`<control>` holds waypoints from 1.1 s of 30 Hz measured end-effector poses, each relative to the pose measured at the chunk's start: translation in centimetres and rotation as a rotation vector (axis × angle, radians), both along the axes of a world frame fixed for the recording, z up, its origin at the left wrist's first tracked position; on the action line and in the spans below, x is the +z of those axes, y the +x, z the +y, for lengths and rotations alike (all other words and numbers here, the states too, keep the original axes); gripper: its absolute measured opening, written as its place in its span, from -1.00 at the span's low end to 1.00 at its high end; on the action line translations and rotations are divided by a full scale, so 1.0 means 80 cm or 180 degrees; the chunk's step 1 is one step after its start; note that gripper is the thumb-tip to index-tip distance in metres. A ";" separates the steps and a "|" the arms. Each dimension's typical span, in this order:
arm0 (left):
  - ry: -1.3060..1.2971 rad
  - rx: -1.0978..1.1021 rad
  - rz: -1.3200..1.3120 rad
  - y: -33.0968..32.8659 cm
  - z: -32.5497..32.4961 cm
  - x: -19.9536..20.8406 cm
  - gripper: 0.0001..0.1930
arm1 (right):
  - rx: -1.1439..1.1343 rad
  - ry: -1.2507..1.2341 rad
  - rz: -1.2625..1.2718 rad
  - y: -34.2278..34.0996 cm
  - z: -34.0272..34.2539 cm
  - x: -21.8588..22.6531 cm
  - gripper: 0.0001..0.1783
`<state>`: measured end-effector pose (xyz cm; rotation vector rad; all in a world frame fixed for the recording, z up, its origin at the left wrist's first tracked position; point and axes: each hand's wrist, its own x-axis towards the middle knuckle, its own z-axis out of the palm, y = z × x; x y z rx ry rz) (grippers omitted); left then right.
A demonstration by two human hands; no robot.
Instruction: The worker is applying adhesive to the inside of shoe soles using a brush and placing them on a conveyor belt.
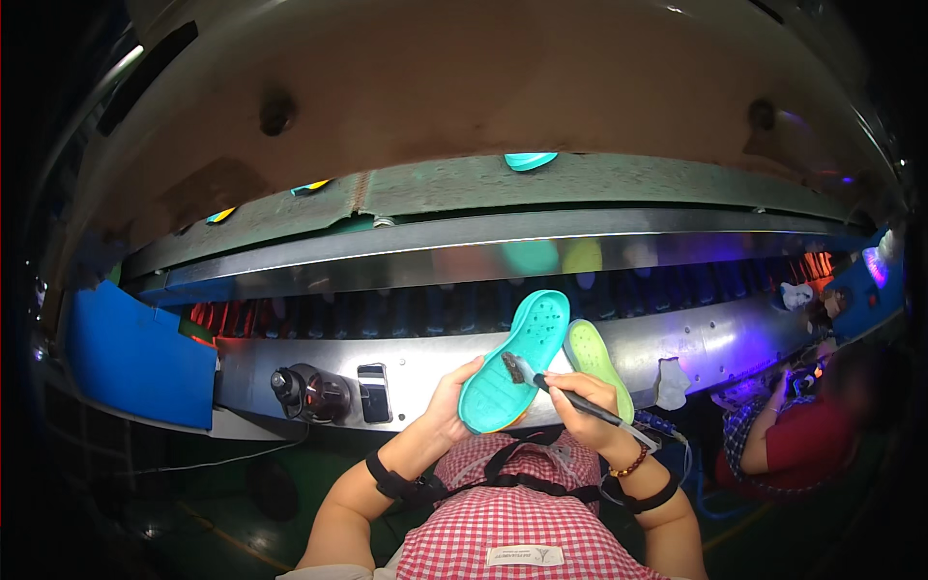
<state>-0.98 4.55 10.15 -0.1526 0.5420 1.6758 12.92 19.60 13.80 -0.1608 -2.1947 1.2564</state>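
Observation:
A turquoise shoe sole (525, 343) is held up in front of me, its hollow inner face toward the camera. My left hand (450, 397) grips its left edge near the heel end. In my right hand (588, 406) is a brush (582, 400) with a dark handle, its dark bristles touching the inside of the sole. A lime-green sole (597, 363) lies on the metal ledge just right of the turquoise one, partly hidden behind my right hand and the brush.
On the metal ledge (454, 350) stand a dark bottle (327, 394) and a phone (374, 392) to my left. A crumpled pale cloth or paper (672, 383) lies right. Beyond a roller track runs a green conveyor belt (435, 190) carrying soles. Another person (797, 437) sits at right.

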 end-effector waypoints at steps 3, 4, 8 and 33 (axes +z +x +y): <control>-0.0072 0.0072 -0.0059 0.001 -0.001 -0.008 -0.50 | -0.0187 0.0296 0.0016 -0.010 0.005 -0.010 -0.86; -0.0086 0.0082 -0.0170 0.001 0.000 -0.009 -0.52 | -0.0299 0.0369 0.0018 -0.013 0.008 -0.016 -0.85; -0.0337 0.0072 -0.0058 0.017 -0.002 0.001 -0.54 | -0.0874 0.0360 0.0069 -0.031 0.019 -0.054 -0.83; -0.0213 0.2365 0.4114 -0.182 0.164 0.103 -0.57 | 0.0397 -0.3755 0.0993 0.056 0.036 -0.046 -0.72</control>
